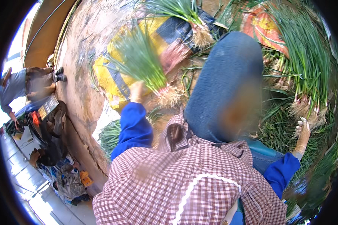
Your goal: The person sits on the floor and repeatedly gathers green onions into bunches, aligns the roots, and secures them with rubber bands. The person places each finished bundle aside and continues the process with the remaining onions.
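My left hand [137, 91] is at the left side of a bunch of spring onions [146, 66], its fingers partly hidden behind the stems. The bunch is motion-blurred, with its leaves towards the upper left and its pale roots [170, 97] towards my knee. Far to the right, my right hand [302, 131] is by the root ends of a large pile of spring onions [307, 62]. Its fingers are bent and their tips look whitish. Whether they grip any roots cannot be made out.
Yellow woven sacking [102, 74] lies on the earthen ground, beside a dark cloth [173, 29]. Another spring onion bunch [200, 31] rests beyond my knee [228, 70]. An orange sack [266, 29] and loose green leaves [281, 132] are at right. People [42, 80] and a motorcycle [49, 121] are at far left.
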Demonstrator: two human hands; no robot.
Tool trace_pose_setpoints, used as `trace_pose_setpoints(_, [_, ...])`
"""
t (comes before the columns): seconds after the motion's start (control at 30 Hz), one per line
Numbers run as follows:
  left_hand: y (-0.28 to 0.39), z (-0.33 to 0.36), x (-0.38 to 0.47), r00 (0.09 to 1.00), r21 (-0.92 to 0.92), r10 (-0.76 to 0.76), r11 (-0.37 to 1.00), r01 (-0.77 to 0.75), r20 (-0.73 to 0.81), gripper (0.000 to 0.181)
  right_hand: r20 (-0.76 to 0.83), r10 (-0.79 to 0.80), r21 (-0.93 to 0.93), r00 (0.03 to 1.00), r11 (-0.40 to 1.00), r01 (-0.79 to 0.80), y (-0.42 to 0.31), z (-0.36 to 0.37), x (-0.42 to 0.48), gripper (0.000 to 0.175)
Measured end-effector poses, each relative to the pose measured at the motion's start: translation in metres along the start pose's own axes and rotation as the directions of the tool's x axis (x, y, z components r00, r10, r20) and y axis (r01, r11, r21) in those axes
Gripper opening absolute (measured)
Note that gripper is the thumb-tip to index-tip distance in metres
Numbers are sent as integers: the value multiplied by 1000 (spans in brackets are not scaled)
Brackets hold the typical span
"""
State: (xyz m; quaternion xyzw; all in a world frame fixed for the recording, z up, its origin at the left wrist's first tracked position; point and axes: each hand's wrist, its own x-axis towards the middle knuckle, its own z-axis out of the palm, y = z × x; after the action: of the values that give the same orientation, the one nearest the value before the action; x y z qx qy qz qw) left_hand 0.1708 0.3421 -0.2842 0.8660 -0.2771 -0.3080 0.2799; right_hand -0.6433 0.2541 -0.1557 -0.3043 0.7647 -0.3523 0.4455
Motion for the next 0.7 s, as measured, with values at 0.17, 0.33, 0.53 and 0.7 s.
trace_pose_setpoints(0.17, [-55, 75, -42, 966, 91, -196, 973, 213, -167, 36, 64, -10, -90, 998, 996, 16, -4, 4, 18, 31])
trace_pose_setpoints(0.33, [15, 95, -58, 915, -35, -295, 954, 297, -275, 38, 10, -58, -99, 998, 993, 59, -14, 13, 8, 33])
trace_pose_setpoints(0.53, [-11, 99, -34, 910, 29, -300, 946, 321, -285, 27, -58, -34, -119, 998, 993, 27, -11, 28, 0, 34])
trace_pose_setpoints(0.7, [-6, 113, -45, 875, -255, -319, 938, 236, -364, 22, -68, -62, -140, 996, 989, 52, -4, 27, 0, 35])
